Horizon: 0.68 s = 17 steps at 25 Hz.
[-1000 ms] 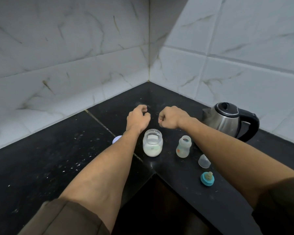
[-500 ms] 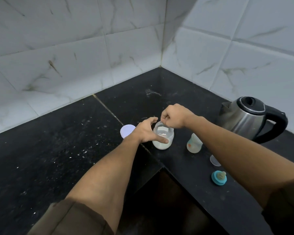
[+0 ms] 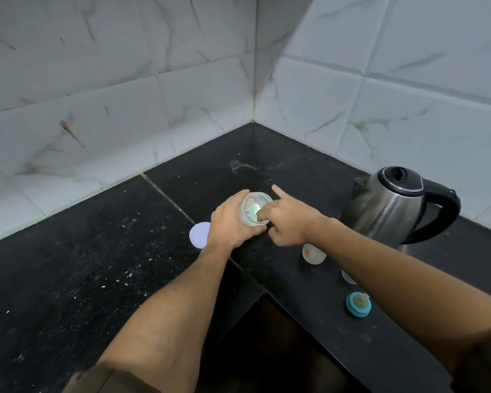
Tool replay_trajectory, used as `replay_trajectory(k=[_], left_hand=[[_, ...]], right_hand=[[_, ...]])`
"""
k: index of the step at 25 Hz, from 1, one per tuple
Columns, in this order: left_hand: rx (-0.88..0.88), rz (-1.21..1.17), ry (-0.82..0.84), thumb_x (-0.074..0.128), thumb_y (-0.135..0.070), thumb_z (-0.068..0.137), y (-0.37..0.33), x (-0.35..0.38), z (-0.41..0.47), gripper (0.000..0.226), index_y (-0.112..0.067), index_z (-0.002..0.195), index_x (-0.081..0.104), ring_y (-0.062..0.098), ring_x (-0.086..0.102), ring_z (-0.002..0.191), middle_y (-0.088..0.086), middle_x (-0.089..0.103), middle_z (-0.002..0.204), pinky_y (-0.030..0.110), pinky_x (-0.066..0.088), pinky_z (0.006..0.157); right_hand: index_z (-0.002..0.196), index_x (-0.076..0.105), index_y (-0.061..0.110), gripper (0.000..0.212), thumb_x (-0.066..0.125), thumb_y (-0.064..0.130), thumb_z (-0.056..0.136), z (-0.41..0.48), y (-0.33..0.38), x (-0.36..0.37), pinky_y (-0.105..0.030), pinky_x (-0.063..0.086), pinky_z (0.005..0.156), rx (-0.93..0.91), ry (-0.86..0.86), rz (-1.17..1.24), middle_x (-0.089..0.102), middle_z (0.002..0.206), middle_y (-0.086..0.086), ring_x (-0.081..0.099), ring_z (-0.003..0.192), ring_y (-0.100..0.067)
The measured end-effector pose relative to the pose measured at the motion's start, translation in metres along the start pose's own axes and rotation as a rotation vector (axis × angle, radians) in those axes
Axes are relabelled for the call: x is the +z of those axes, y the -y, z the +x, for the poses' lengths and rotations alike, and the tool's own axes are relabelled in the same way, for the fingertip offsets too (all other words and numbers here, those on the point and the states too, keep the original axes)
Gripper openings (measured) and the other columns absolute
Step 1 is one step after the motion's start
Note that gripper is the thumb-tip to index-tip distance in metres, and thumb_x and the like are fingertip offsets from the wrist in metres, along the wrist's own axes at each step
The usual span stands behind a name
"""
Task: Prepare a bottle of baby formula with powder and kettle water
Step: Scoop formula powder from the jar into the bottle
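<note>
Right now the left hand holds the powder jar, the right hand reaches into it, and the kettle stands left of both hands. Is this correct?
Not quite: the head view shows the kettle standing right of both hands, not left. The rest holds: the left hand holds the powder jar and the right hand reaches into it.

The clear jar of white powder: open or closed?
Open. The clear jar has no lid on; the right hand reaches fingers into its mouth. A white round lid lies beside.
</note>
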<state>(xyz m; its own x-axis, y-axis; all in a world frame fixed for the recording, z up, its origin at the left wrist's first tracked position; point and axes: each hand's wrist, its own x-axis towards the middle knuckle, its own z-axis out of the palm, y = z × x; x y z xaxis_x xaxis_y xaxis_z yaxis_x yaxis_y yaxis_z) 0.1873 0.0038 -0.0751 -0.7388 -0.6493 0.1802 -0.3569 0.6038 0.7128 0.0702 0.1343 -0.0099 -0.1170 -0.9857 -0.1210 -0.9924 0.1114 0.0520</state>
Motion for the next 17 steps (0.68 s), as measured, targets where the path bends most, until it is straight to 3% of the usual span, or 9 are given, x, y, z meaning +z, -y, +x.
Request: replay_trajectory(k=[3, 6, 11, 15, 17], left_hand=[[0.059, 0.040, -0.036, 0.088, -0.053, 0.062, -0.007, 0.000, -0.001, 0.072, -0.036, 0.125, 0.059, 0.007, 0.063, 0.108, -0.020, 0.067, 0.114, 0.029, 0.047, 0.094], [0.119, 0.059, -0.083, 0.082, -0.054, 0.061, -0.016, -0.003, -0.003, 0.062, -0.039, 0.115, 0.057, 0.007, 0.062, 0.098, -0.021, 0.065, 0.105, 0.024, 0.044, 0.083], [0.160, 0.078, -0.082, 0.087, -0.044, 0.063, -0.015, -0.003, 0.002, 0.087, -0.023, 0.142, 0.057, 0.014, 0.059, 0.129, -0.009, 0.063, 0.141, 0.019, 0.035, 0.103], [0.154, 0.084, -0.096, 0.087, -0.042, 0.064, -0.019, -0.006, 0.009, 0.087, -0.022, 0.144, 0.057, 0.015, 0.057, 0.133, -0.008, 0.063, 0.143, 0.021, 0.035, 0.106], [0.150, 0.090, -0.073, 0.089, -0.042, 0.063, -0.021, -0.008, 0.011, 0.090, -0.023, 0.145, 0.056, 0.015, 0.056, 0.133, -0.008, 0.062, 0.143, 0.025, 0.040, 0.109]], right_hand=[[0.101, 0.071, 0.011, 0.025, 0.052, 0.016, 0.086, 0.003, 0.004, -0.002, -0.042, -0.013, 0.127, 0.010, 0.025, 0.008, 0.068, 0.104, -0.002, 0.063, 0.103, -0.022], [0.117, 0.069, 0.014, 0.035, 0.055, 0.019, 0.086, 0.007, 0.005, -0.007, -0.049, -0.012, 0.128, 0.014, 0.065, 0.002, 0.065, 0.121, -0.001, 0.055, 0.126, -0.022], [0.131, 0.062, 0.018, 0.045, 0.059, 0.015, 0.086, 0.014, 0.005, -0.013, -0.060, -0.016, 0.124, 0.054, 0.104, 0.045, 0.056, 0.132, 0.001, 0.042, 0.138, -0.024], [0.135, 0.061, 0.019, 0.044, 0.059, 0.017, 0.091, 0.017, 0.004, -0.020, -0.056, -0.013, 0.127, 0.076, 0.126, 0.000, 0.052, 0.135, -0.005, 0.037, 0.143, -0.025], [0.125, 0.065, 0.020, 0.033, 0.057, 0.018, 0.093, 0.019, 0.004, -0.025, -0.055, -0.013, 0.127, 0.098, 0.164, -0.023, 0.057, 0.129, -0.003, 0.041, 0.140, -0.024]])
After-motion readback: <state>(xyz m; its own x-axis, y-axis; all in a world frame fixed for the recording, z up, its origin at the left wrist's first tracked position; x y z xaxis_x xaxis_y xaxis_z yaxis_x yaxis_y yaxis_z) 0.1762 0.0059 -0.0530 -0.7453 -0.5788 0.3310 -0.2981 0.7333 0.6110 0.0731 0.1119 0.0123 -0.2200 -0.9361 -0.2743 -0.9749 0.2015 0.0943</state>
